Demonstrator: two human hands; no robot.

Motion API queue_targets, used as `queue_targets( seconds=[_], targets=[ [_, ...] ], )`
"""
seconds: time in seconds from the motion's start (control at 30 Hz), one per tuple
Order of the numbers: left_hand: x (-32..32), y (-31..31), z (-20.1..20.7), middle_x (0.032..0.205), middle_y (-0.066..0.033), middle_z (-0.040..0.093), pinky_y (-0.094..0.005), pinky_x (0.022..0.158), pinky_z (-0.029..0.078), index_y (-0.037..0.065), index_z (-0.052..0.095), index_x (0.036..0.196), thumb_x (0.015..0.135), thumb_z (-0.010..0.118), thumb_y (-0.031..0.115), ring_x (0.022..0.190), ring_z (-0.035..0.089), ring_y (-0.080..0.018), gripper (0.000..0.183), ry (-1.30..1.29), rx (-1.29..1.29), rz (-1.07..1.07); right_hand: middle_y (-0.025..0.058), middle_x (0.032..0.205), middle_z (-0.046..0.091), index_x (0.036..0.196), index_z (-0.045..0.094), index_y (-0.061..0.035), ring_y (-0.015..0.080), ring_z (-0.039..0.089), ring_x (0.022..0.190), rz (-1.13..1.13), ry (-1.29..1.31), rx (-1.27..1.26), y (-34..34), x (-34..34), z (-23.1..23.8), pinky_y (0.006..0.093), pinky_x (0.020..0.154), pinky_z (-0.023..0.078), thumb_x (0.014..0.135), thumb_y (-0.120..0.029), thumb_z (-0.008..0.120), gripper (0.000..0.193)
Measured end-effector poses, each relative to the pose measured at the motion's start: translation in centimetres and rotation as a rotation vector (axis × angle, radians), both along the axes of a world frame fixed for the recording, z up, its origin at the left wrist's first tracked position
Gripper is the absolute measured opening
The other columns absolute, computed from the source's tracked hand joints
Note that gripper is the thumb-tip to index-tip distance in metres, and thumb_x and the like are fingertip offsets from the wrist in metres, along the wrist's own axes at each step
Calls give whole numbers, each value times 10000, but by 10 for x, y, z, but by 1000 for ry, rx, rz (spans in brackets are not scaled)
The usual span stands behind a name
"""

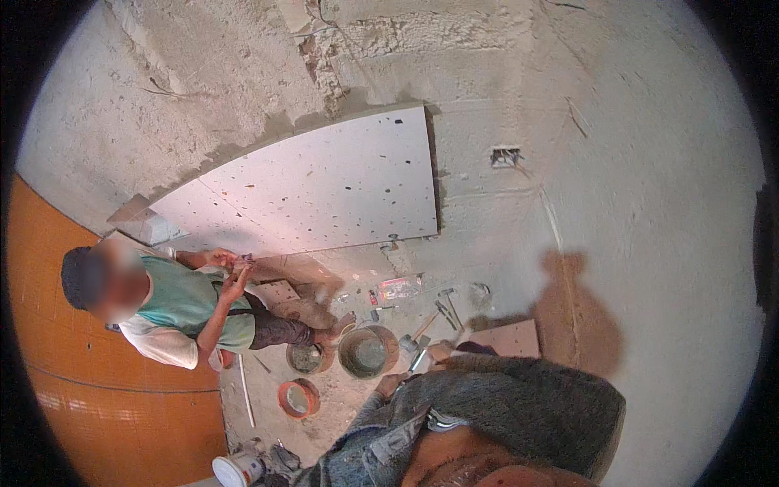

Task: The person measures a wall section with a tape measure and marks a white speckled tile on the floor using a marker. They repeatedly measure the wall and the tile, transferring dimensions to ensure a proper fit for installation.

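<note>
Low in the picture, my left hand (391, 384) is closed at the lower end of a shiny, flat metal tool (419, 358), whose exact kind I cannot make out. My right hand (441, 351) is close by the tool's upper end; its fingers are too small and partly hidden to read. Just beyond them a hammer-like tool with a wooden handle (424, 326) lies by a large bucket (350, 354) of grey mix. A pale speckled slab (501, 339) lies beside my right sleeve.
A co-worker (187, 300) stands at the left, both hands raised together. Large speckled tiles (341, 183) cover part of the rough wall. Two smaller buckets (299, 399), hand tools (448, 310), a white pail (237, 469) and an orange panel (122, 341) surround the work area.
</note>
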State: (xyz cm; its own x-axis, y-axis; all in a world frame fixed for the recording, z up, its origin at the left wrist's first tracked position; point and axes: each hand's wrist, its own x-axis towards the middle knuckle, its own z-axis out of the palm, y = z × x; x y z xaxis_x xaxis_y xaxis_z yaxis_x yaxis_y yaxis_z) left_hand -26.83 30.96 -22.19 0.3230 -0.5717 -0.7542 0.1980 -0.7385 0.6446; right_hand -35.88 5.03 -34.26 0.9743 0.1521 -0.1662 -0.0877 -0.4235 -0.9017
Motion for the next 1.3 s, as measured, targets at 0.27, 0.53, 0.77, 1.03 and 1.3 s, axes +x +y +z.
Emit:
queue_targets(
  seconds=[0.27, 0.53, 0.77, 1.03, 1.3],
  targets=[
    [-32, 92, 17, 887, -107, 703, -332, 744, 486, 56, 718, 1039, 948, 551, 426, 836, 648, -206, 416, -424, -169, -123, 234, 1076, 692, 1070, 721, -36, 401, 684, 996, -32, 284, -648, 5, 44, 131, 517, 872, 538, 938, -267, 496, 349],
    [-130, 260, -70, 730, -125, 687, -393, 594, 512, -32, 701, 861, 860, 682, 409, 655, 663, -264, 442, -264, -52, 326, 229, 1184, 660, 1145, 683, -33, 382, 638, 1108, -37, 505, -875, 16, 0, 125, 488, 937, 502, 939, -381, 488, 449],
    [-209, 389, -53, 606, -118, 640, -419, 488, 435, 94, 710, 748, 949, 571, 408, 531, 621, -228, 398, -462, 229, 150, 199, 1187, 671, 1154, 689, -71, 386, 643, 1098, 130, 553, -746, 106, -98, 121, 471, 959, 490, 910, -321, 508, 394],
    [-234, 407, -33, 785, -176, 687, -469, 691, 527, 111, 642, 1179, 870, 650, 347, 791, 694, -322, 388, -524, 184, -352, 192, 1189, 662, 1158, 686, -71, 324, 614, 1162, -463, 786, -560, 84, -183, 98, 435, 995, 482, 908, -338, 542, 393],
    [-207, 319, -11, 699, -22, 611, -339, 632, 429, -2, 686, 823, 874, 720, 407, 683, 544, -151, 414, 87, 238, 462, 155, 1444, 504, 1286, 614, -57, 353, 471, 1327, -757, 1113, -892, -30, -282, 84, 423, 1090, 396, 959, -286, 517, 410]
  ],
)
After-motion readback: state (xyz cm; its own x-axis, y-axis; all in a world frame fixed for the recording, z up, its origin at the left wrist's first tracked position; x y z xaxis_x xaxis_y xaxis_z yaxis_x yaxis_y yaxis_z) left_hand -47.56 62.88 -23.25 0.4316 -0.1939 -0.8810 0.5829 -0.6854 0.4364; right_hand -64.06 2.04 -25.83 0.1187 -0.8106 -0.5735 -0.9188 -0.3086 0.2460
